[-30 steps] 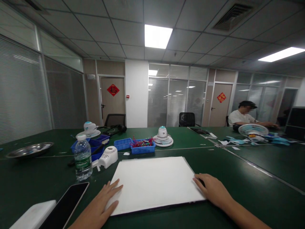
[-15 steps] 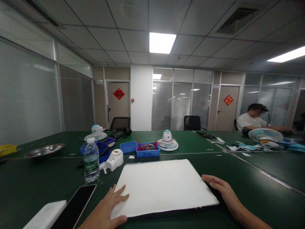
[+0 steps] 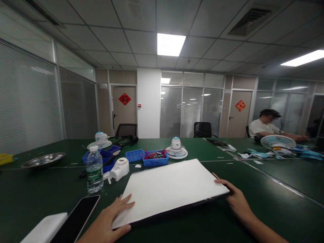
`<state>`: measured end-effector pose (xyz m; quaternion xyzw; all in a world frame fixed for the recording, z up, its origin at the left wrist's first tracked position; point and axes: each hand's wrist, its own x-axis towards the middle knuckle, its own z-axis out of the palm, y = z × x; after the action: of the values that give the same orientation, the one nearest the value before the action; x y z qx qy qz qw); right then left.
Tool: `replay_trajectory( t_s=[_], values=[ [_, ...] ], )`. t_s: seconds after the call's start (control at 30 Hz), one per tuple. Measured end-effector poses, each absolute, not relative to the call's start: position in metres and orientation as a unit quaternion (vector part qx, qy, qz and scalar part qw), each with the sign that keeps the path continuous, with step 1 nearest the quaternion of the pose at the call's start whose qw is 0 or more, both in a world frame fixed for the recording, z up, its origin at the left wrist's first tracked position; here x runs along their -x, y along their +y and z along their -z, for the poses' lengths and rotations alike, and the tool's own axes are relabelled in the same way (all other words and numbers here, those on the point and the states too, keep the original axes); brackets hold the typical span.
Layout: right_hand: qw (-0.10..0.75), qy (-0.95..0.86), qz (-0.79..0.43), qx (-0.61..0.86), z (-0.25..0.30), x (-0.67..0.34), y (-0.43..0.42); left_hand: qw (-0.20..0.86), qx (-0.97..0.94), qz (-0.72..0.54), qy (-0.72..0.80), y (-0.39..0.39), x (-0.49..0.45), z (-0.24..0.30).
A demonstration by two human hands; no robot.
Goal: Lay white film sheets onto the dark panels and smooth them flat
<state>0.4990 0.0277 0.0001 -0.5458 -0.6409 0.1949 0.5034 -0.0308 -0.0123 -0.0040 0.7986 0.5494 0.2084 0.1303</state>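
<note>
A flat white rectangular board (image 3: 169, 189) with a dark edge and underside lies in front of me, its right side tilted up off the table. My right hand (image 3: 234, 197) grips that raised side, thumb on top and the other fingers mostly hidden beneath. At the near left corner, my left hand (image 3: 113, 216) rests on the board with its fingers spread and its thumb by the front edge. Whether the left fingertips press on it or only touch it, I cannot tell.
Left of the board are a water bottle (image 3: 94, 170), a phone (image 3: 76, 219), a white slab-shaped object (image 3: 45, 227) and a white plastic housing (image 3: 119, 169). Behind stand blue bins (image 3: 155, 162), fan parts (image 3: 176, 148) and a metal tray (image 3: 44, 161). A person (image 3: 265, 126) sits far right.
My right hand has closed on the board's right side and lifted it, so the board now slants. My left hand has shifted slightly left, staying on the left corner.
</note>
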Motion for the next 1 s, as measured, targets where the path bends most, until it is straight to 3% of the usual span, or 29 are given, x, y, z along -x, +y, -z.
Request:
replay_trajectory(
  t_s=[0.3,0.47,0.6,0.77,1.0],
  values=[
    [0.533,-0.635,-0.118,0.547,0.018,-0.528,0.040,0.015,-0.817,-0.283,0.502,-0.005,0.027,0.000],
    [0.534,-0.654,0.152,0.514,0.011,-0.516,0.028,-0.107,-0.850,-0.311,0.412,0.003,0.025,0.003],
    [0.438,-0.754,0.314,0.375,0.004,-0.485,0.011,-0.189,-0.849,-0.324,0.372,-0.002,0.021,0.007],
    [0.366,-0.835,0.328,0.246,0.002,-0.448,-0.009,-0.246,-0.859,-0.274,0.356,-0.015,0.004,0.009],
    [0.373,-0.843,0.328,0.207,-0.010,-0.442,-0.019,-0.283,-0.871,-0.249,0.315,-0.019,-0.009,0.011]
  ],
)
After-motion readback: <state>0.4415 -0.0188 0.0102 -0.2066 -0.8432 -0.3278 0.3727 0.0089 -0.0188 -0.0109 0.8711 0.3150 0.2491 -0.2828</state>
